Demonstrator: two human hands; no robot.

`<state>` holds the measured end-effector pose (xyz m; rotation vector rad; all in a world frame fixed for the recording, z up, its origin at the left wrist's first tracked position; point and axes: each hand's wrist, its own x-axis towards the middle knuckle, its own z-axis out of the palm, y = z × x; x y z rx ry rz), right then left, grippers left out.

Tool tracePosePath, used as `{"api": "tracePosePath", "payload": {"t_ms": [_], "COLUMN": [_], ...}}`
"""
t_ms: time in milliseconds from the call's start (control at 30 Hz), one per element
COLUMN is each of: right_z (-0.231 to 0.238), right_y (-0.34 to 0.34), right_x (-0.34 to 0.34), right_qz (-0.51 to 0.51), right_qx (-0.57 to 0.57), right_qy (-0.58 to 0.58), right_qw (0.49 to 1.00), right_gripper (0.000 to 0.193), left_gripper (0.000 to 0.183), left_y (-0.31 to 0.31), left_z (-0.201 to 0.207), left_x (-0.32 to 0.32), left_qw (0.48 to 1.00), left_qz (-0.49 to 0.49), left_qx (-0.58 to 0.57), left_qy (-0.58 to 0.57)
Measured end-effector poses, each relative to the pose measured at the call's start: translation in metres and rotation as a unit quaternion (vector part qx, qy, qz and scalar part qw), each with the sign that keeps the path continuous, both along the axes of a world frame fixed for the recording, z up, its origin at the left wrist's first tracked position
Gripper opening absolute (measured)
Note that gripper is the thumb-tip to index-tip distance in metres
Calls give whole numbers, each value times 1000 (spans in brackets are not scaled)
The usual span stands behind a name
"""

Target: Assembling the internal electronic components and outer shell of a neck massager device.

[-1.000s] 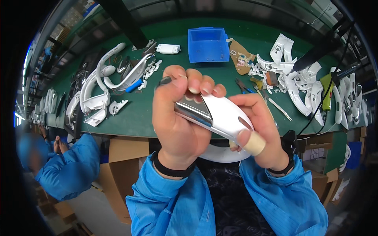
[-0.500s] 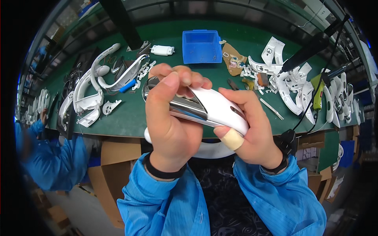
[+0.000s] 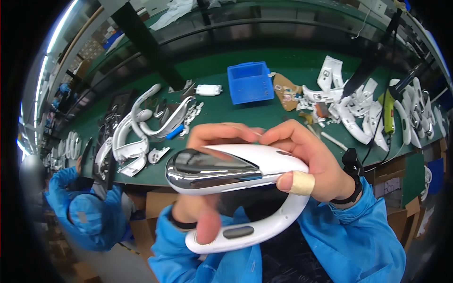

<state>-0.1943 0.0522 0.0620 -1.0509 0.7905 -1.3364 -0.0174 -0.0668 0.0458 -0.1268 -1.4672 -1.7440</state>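
A white U-shaped device (image 3: 276, 226), like a neck band, is held up in front of me, with a glossy dark chrome-like cover (image 3: 212, 165) on its upper arm. My right hand (image 3: 325, 177) grips it near the bend, the bandaged thumb in front and the fingers over the top. Behind the upper arm, my left hand (image 3: 188, 210) is wrapped round the device. Its fingers show along the top edge, and its blurred thumb lies over the tip of the lower arm, beside a grey oval button (image 3: 238, 232). The upper arm hides the left palm in part.
A blue bin (image 3: 251, 87) stands at the back of the green bench. White curved shells (image 3: 351, 122) pile up at right beside a lime-green tool (image 3: 388, 113). More white U-shaped parts (image 3: 130, 134) lie at left. Another person in blue (image 3: 87, 214) sits at far left.
The device has turned, bringing its lower arm and button into view. My left hand has moved lower behind it, thumb now pointing down. The view has tilted upward and turned left.
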Motion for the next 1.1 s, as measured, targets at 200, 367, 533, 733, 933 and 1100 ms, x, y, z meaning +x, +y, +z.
{"api": "tracePosePath", "payload": {"t_ms": [200, 367, 533, 733, 933, 1100], "right_z": [-19, -21, -25, -26, -35, -43], "right_y": [-4, 7, 5, 7, 10, 22], "right_x": [28, 33, 37, 34, 34, 38], "right_qz": [-42, -109, -156, -153, -125, -125], "right_qx": [-20, -10, -25, -55, -64, -46], "right_qy": [-14, 91, 97, 115, 93, 44], "right_qw": [999, 990, 983, 980, 986, 990], "right_gripper": [45, 41, 33, 29, 39, 43], "left_gripper": [49, 46, 46, 40, 38, 40], "left_y": [15, 17, 21, 27, 27, 17], "left_z": [-14, -24, -28, -30, -32, -20], "left_x": [-34, -35, -39, -42, -42, -31], "left_qw": [981, 983, 973, 961, 964, 961], "left_qz": [55, 82, 29, 14, 32, 10], "left_qx": [119, 96, 146, 170, 111, 144], "left_qy": [141, 131, 175, 219, 240, 236]}}
